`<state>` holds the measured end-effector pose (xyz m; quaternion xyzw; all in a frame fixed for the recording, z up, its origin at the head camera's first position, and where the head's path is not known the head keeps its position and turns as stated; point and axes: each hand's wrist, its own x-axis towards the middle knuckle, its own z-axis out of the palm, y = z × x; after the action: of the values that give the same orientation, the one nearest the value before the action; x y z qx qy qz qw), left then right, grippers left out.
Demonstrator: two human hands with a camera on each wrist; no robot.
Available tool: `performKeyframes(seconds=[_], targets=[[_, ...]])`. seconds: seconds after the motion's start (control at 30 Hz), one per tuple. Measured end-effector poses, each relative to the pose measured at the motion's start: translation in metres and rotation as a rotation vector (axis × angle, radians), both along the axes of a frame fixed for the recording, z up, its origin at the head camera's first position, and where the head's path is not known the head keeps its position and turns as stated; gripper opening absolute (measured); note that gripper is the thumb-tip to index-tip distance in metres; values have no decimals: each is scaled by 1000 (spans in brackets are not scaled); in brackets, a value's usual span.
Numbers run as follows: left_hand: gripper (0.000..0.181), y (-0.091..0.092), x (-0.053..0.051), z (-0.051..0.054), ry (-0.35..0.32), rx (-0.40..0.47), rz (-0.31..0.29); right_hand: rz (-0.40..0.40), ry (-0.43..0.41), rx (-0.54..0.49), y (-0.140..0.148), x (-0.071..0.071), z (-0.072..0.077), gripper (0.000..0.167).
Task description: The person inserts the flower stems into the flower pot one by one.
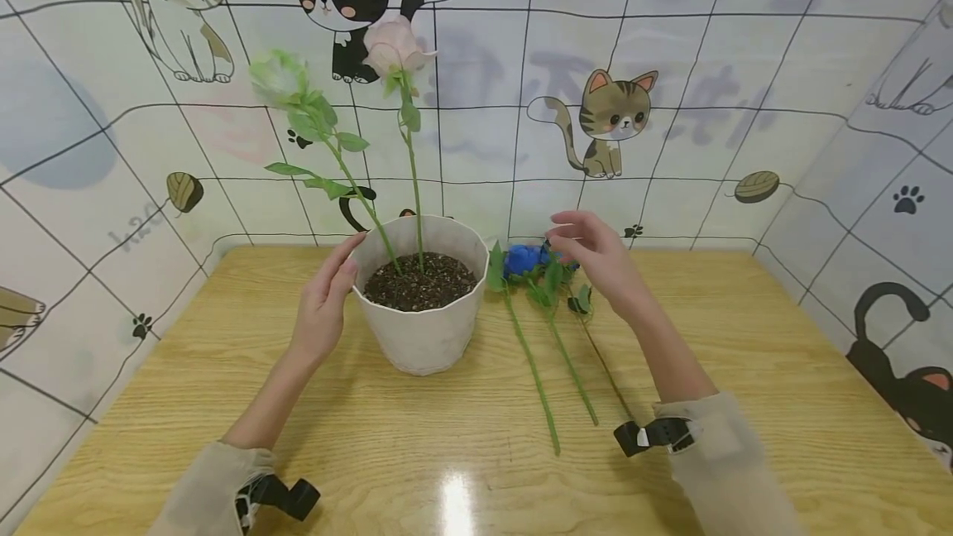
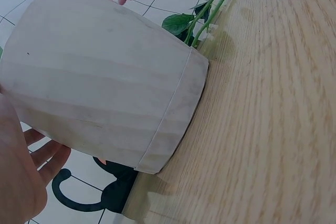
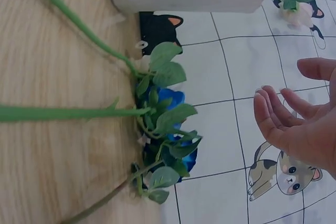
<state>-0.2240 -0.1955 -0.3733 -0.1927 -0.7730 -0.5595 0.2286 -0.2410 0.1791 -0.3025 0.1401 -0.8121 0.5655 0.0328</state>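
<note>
A white pot [image 1: 421, 342] filled with dark soil [image 1: 417, 284] stands left of centre on the table. Two artificial-looking roses are upright in it: a pale green-white rose [image 1: 279, 78] leaning left and a pale pink rose [image 1: 396, 48]. My left hand [image 1: 322, 304] rests against the pot's left side, fingers extended along the wall; the left wrist view shows that hand [image 2: 23, 166] beside the pot. To the pot's right lie several cut stems, with blue roses [image 1: 524, 260] at their far ends. My right hand [image 3: 299, 124] hovers above these blooms, fingers loosely bent, nothing in it.
The wooden table [image 1: 462, 437] ends at a wall covering [image 1: 491, 147] printed with cats and grid lines. Three green or brown stems, one a green stem [image 1: 532, 370], stretch toward the table's front. Both wrists wear black camera straps.
</note>
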Motion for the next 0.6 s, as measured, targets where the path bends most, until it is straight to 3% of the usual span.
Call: performKeyframes(seconds=[0.23, 0.6], targets=[[41, 0, -1, 0, 11, 8, -12, 32, -45, 97, 19, 5, -12, 49], [41, 0, 0, 0, 4, 19, -25, 26, -134, 169, 46, 11, -28, 55]])
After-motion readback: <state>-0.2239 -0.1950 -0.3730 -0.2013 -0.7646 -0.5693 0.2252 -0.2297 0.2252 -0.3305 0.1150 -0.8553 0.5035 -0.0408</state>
